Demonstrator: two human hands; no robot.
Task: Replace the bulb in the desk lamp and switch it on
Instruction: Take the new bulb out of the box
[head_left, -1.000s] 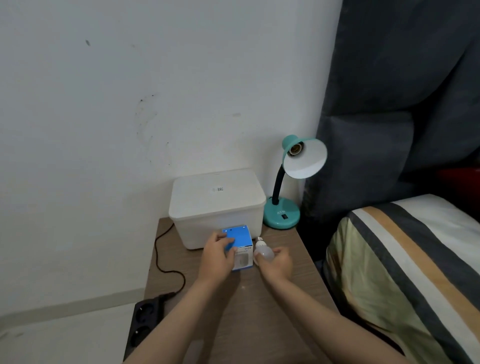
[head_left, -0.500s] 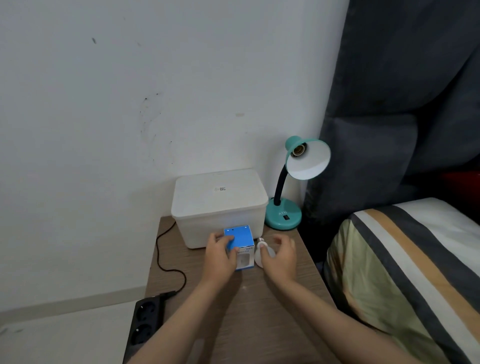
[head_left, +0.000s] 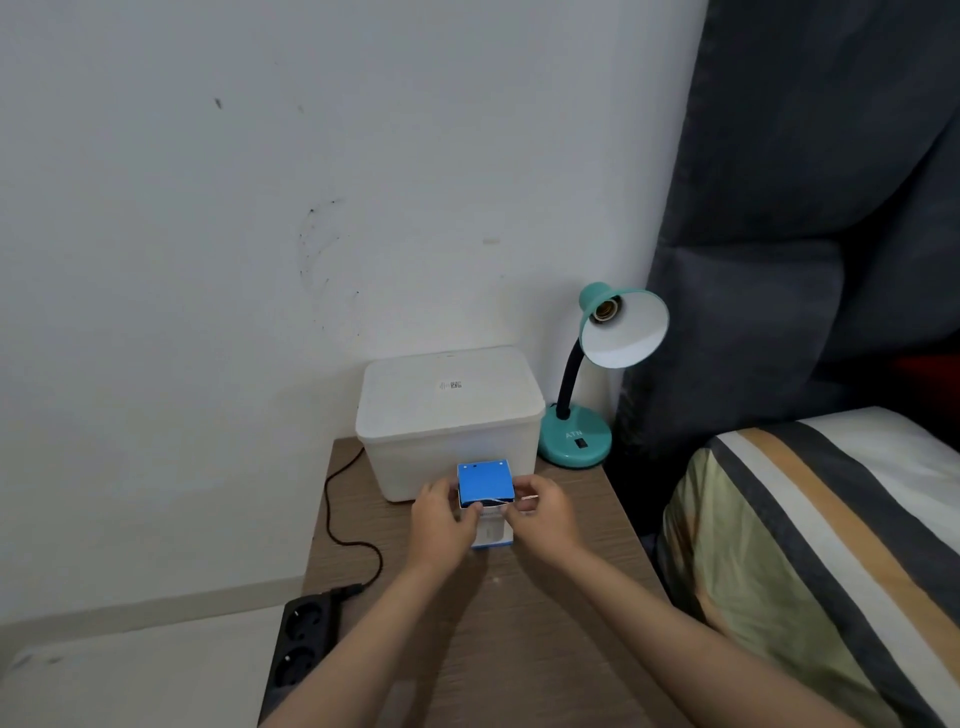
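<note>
Right hand (head_left: 540, 514) moved off the bulb, both hands' fingers now clamped on blue cardboard box (head_left: 485, 486), left hand (head_left: 441, 519), wood-grain desk (head_left: 519, 623), bare lamp (head_left: 602, 332) socket

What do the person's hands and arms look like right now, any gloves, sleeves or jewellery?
Both the left hand and right hand are bare: no gloves, rings or watch visible. Both forearms are uncovered all the way to the frame's bottom edge, with no sleeves in view.
</note>
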